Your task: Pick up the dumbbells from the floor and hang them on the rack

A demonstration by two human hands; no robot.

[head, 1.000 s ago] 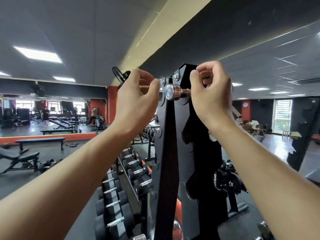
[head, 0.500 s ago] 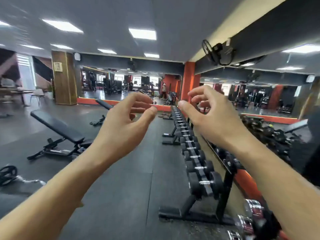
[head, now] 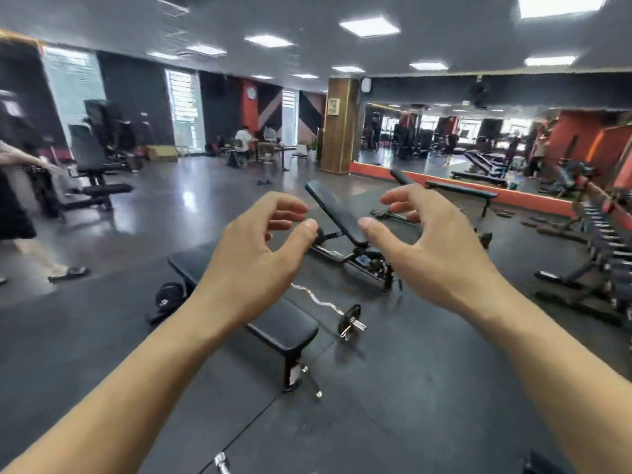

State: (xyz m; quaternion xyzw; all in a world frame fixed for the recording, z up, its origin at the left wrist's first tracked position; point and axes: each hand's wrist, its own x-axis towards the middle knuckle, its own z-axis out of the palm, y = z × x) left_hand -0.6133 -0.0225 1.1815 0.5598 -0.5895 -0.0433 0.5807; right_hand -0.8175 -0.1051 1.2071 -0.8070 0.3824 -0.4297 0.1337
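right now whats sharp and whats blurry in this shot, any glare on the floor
Head view: both hands, left and right, and the near bench read fairly sharp; the person at the left edge is smeared by motion; window light glares off the floor; wide-angle lens bends the edges.

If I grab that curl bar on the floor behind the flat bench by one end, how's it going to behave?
The curl bar looks like rigid chrome steel, so it should not flex. Only the plate at one end is visible, so lifting an end will probably feel lopsided. Resting on a round plate, it may roll when nudged. Both hands, left hand and right hand, are empty.
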